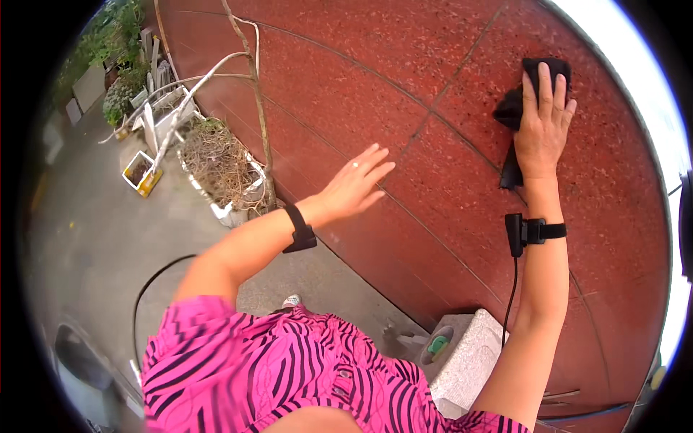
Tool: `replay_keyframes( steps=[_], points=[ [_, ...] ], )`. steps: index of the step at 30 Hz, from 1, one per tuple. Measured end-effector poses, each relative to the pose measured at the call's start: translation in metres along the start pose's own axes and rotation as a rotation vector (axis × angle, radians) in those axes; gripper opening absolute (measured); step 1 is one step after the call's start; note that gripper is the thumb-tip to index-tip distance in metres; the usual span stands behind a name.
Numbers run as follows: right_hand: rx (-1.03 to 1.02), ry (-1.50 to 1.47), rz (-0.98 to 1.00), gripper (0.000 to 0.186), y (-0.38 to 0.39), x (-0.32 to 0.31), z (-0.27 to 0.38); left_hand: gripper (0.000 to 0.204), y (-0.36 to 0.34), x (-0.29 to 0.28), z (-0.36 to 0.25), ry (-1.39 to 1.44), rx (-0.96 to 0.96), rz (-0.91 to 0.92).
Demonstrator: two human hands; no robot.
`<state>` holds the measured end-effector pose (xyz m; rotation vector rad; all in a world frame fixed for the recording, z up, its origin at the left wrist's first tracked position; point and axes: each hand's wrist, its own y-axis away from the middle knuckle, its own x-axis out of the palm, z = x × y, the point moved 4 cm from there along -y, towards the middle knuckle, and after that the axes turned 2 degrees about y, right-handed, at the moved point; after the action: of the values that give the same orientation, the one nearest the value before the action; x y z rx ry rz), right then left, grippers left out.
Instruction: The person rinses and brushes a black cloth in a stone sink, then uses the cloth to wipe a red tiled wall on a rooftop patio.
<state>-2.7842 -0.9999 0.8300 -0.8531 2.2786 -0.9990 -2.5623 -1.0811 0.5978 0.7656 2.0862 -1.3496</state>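
A black cloth (pixel 545 70) is pressed flat against a dark red speckled wall (pixel 462 115) at the upper right. My right hand (pixel 543 137) holds it there, fingers stretched over it, and a loose end of the cloth hangs below beside the wrist. My left hand (pixel 354 184) is nearest the wall's middle, open and holding nothing, with its fingers apart and a ring on one of them. Whether its fingertips touch the wall I cannot tell. Black straps with small black boxes circle both wrists, and a cable runs down from the right one.
Bare branches rise at the wall's left from a planter of dry stems (pixel 216 162). A small yellow-white container (pixel 142 173) stands by it on the grey floor. Low at the wall is a pale stone-like block (pixel 473 361) near a green object (pixel 437 345). A grey bin (pixel 83 361) stands lower left.
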Motion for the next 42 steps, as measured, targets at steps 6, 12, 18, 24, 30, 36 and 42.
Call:
replay_keyframes(
  steps=[6, 12, 18, 24, 30, 36, 42],
  points=[
    [0.155, -0.042, -0.038, 0.058, 0.112, -0.048, -0.130, 0.075, -0.129, -0.060, -0.024, -0.301, 0.192, -0.428],
    [0.406, 0.266, 0.047, 0.059, 0.274, -0.109, -0.262, 0.084, -0.227, -0.095, 0.015, -0.502, 0.005, -0.681],
    [0.630, 0.246, -0.093, 0.049, 0.300, -0.068, -0.226, 0.089, -0.230, -0.066, 0.056, -0.370, -0.024, -0.639],
    [0.353, 0.056, -0.141, 0.052, 0.182, -0.022, -0.055, 0.091, -0.235, -0.066, 0.056, -0.323, 0.027, -0.643],
    [0.139, -0.217, 0.192, 0.066, 0.064, 0.034, 0.145, 0.096, -0.222, -0.075, 0.060, -0.166, 0.050, -0.445],
    [-0.062, -0.557, 0.064, 0.050, 0.022, 0.124, 0.256, 0.095, -0.218, -0.093, 0.045, -0.046, 0.150, -0.314],
    [-0.261, -0.428, 0.091, 0.046, 0.017, 0.103, 0.215, 0.090, -0.207, -0.101, 0.053, -0.121, 0.087, -0.359]
  ],
)
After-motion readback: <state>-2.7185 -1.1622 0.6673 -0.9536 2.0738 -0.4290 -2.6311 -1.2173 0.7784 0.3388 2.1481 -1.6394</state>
